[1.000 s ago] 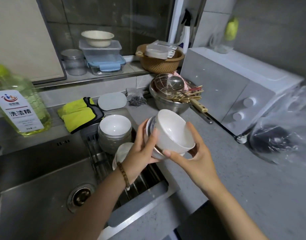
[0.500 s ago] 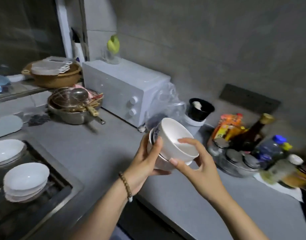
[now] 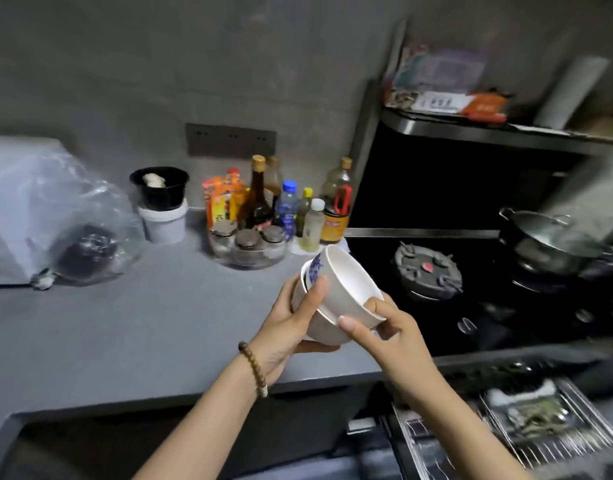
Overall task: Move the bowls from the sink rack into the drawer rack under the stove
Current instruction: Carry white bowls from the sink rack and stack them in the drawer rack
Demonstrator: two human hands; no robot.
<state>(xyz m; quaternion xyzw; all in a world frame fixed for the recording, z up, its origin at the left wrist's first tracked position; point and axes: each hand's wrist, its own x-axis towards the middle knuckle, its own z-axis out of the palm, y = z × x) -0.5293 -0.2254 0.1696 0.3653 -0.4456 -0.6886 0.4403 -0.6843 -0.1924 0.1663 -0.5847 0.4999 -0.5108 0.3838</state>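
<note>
Two hands hold a nested stack of bowls [image 3: 336, 299] above the counter [image 3: 125, 327] edge, beside the stove [image 3: 471, 299]. At far left lies a plastic bag [image 3: 66, 216], then a black tub [image 3: 159, 187] on a white one, then bottles [image 3: 284, 206] whose labels are too blurred to read. The left hand [image 3: 291, 323] cups the stack from below, thumb on a blue-patterned rim. The right hand [image 3: 384, 330] pinches the top bowl's rim. Lower right, the drawer rack [image 3: 506, 434] stands open.
</note>
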